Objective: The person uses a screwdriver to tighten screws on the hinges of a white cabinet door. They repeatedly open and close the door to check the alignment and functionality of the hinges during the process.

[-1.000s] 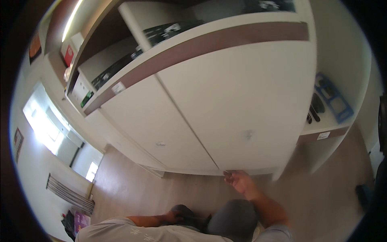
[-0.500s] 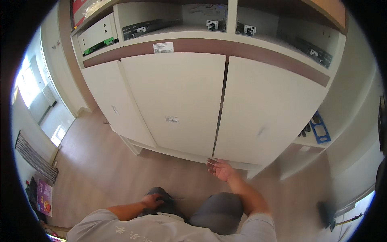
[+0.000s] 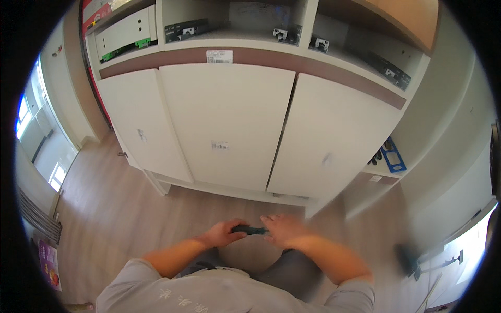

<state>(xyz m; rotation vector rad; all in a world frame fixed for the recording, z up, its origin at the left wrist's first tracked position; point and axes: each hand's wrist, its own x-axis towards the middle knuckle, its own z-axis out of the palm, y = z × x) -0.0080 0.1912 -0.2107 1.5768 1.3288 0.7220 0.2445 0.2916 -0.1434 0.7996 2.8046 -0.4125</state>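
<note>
In front of my body, above the floor, my left hand (image 3: 222, 234) is closed around the dark green handle of a screwdriver (image 3: 249, 229). The tool lies nearly level, pointing right. My right hand (image 3: 286, 230) meets its other end, thumb and fingers closing round it and hiding the shaft; any small part between those fingers cannot be made out. Beyond my hands stands a white cabinet with a left door (image 3: 134, 117), a middle door (image 3: 222, 112) and a right door (image 3: 334, 133). A narrow dark gap runs between the middle and right doors.
Above the doors, open drawer bays hold dark metal runners (image 3: 186, 30); a white drawer side (image 3: 128, 32) with green clips sits at left. A blue frame-shaped tool (image 3: 393, 155) lies on the low shelf at right. A purple box (image 3: 49, 263) stands lower left.
My right hand has come back from the lower edge of the cabinet doors toward my body. The left hand has risen from my thigh with the screwdriver, and both hands now meet at it.
</note>
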